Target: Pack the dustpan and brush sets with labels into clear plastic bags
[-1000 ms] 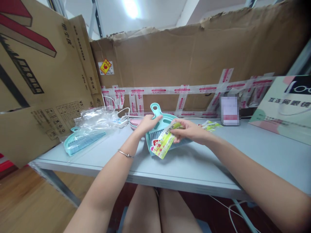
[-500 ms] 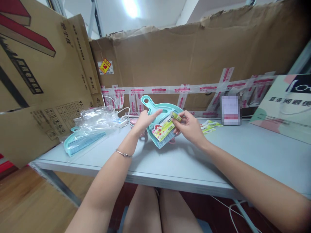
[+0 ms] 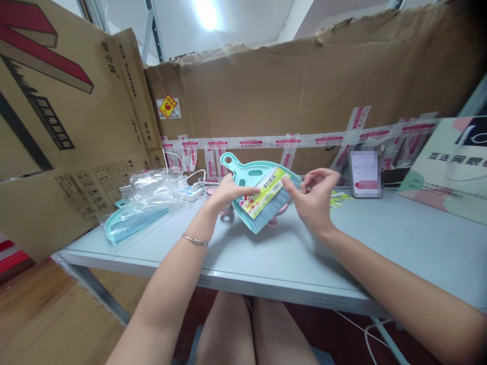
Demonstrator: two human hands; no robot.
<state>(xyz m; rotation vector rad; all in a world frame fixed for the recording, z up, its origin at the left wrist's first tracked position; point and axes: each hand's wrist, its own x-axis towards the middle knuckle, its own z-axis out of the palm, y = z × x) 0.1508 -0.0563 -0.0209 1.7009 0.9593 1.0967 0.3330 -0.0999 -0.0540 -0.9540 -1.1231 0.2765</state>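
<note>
My left hand [image 3: 227, 195] grips a light-blue dustpan [image 3: 255, 172] by its left side, thumb lying across the front. Against the pan's face sits a brush with blue bristles [image 3: 266, 215]. A yellow-green and white label card [image 3: 264, 192] with printed characters lies slanted over the brush. At the pan's right side is my right hand [image 3: 314, 197], fingers apart and bent, somewhat blurred. Its thumb side meets the card's right end. Behind the pan, partly hidden, something pink [image 3: 273, 221] rests on the table.
On the table [image 3: 182, 248], a second blue dustpan and brush [image 3: 137, 225] lies at left beside crumpled clear plastic [image 3: 155, 187]. More label cards [image 3: 340, 198], a phone-like device [image 3: 366, 175] and a printed box [image 3: 445, 167] are at right. Large cardboard [image 3: 247, 96] stands behind.
My right hand's fingers have spread and lifted away from the card, shifting right. More of the card and bristles shows. My left hand keeps its hold on the dustpan.
</note>
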